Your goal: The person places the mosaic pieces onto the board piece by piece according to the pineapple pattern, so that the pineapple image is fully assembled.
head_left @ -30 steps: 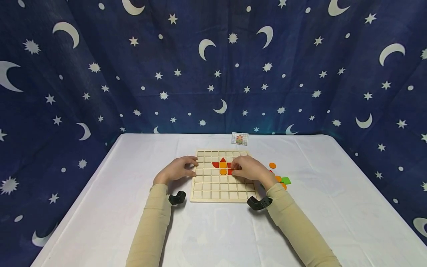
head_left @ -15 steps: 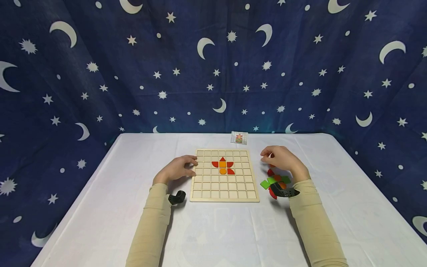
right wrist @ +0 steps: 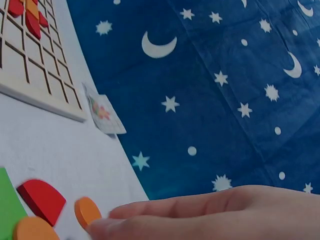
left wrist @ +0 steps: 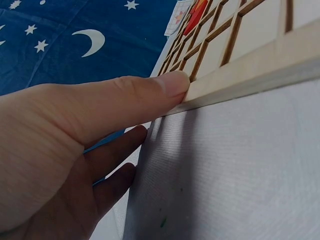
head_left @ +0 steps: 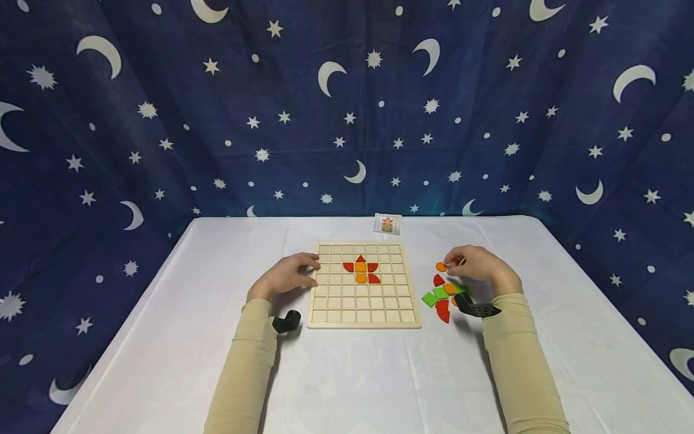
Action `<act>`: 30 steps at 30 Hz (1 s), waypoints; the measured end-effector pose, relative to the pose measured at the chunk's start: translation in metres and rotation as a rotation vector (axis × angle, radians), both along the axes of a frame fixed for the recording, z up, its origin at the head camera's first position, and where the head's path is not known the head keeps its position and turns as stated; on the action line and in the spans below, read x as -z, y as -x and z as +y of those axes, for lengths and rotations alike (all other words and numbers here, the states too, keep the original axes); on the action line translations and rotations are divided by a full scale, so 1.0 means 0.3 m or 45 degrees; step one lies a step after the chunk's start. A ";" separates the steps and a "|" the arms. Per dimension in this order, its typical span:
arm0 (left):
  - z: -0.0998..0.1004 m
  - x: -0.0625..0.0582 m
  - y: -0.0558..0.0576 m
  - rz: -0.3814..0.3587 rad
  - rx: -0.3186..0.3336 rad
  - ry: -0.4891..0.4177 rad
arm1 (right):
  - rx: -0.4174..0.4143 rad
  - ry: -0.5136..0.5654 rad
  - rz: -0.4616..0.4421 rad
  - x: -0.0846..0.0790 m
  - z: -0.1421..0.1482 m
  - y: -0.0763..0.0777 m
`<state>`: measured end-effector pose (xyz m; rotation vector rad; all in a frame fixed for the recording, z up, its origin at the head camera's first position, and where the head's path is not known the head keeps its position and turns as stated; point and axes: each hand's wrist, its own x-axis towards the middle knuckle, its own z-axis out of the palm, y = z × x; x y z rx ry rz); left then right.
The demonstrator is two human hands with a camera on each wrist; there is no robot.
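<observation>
Our left hand (head_left: 287, 274), fingers loosely spread, sets its thumb on the edge of a square, pale wooden grid board (head_left: 347, 305), which lies between the two hands and bears flat red and orange pieces (head_left: 360, 267). Our right hand (head_left: 478, 265) bends its fingertips to a flat orange disc (head_left: 441, 267); we cannot tell whether it pinches it. Green square tiles (head_left: 429, 299) lie near that hand
</observation>
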<state>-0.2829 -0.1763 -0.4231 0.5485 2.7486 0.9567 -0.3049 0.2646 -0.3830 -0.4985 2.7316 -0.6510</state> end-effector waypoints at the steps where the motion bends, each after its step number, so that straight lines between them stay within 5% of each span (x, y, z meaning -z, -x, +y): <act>1: 0.000 0.000 0.000 -0.001 0.001 -0.001 | -0.007 -0.008 -0.020 0.002 0.005 0.000; 17: 0.000 -0.003 -0.003 -0.018 -0.013 -0.006 | -0.175 0.015 -0.138 0.020 -0.023 -0.010; 30: 0.000 0.000 -0.005 -0.021 -0.017 0.001 | -0.088 -0.022 -0.146 0.049 -0.085 0.001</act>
